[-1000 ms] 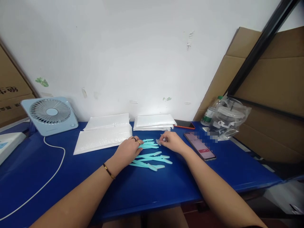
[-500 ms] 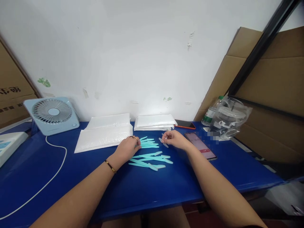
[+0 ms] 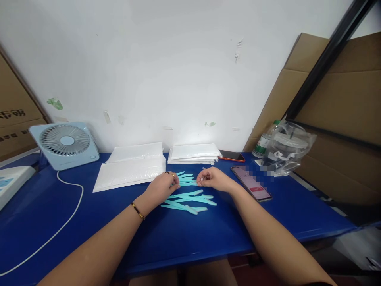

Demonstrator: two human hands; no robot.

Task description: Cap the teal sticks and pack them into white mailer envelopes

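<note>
Several turquoise eyebrow razors lie in two groups on the blue tabletop. My left hand (image 3: 165, 184) is closed at the handle ends of the back group, its fingers on one eyebrow razor (image 3: 188, 184); other razors (image 3: 186, 175) lie just behind. My right hand (image 3: 212, 178) pinches a small clear blade cap (image 3: 201, 179) by the blade end of that razor. Whether the cap sits over the blade is hidden by the fingers. Nearer to me, the front group of razors (image 3: 186, 197) lies crossed over each other, with pale blade ends pointing right.
White padded mailers (image 3: 127, 174) lie at the left, and a second stack of mailers (image 3: 193, 153) is at the back. An orange-edged phone (image 3: 232, 155), a lit phone (image 3: 253, 184), a bottle (image 3: 263, 143) and a bagged cup (image 3: 288, 149) stand right. A blue fan (image 3: 67, 143) is far left.
My right hand has moved left and slightly down, bringing the clear cap to the razor's blade end. My left hand has shifted slightly right along the handles.
</note>
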